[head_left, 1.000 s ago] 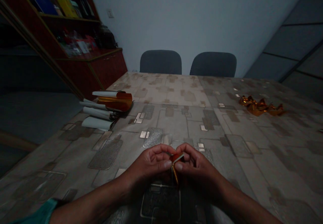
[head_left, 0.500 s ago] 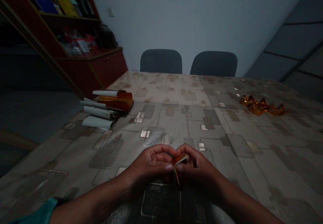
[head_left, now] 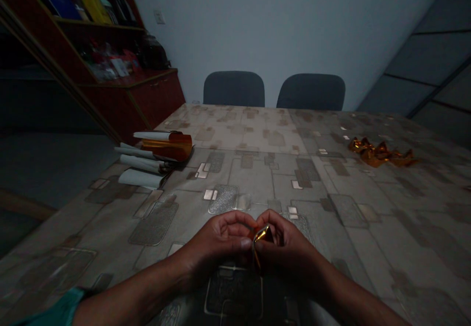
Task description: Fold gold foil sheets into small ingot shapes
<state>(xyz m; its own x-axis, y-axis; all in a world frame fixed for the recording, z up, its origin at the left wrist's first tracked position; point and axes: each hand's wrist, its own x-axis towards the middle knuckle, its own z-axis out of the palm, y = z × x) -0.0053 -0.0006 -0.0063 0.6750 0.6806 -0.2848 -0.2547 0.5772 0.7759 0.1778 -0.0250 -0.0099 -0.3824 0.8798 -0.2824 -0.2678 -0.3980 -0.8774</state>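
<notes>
Between my two hands is a small piece of folded gold foil paper, held above the near side of the table. My left hand pinches its left side between thumb and fingers. From the right, my right hand grips the other side, its thumb pressed on the paper. The fingertips of both hands come close together behind the fold. My fingers and the shade below hide part of the paper.
A patterned cloth covers the table. On the left lies a stack of curled gold-and-white paper sheets. Several folded gold foil pieces sit at the right. Two grey chairs stand at the far edge, and a wooden cabinet is at the left.
The paper's top edge has turned: its pale strip no longer shows and shiny gold faces up instead. Both hands stay in nearly the same place, still gripping.
</notes>
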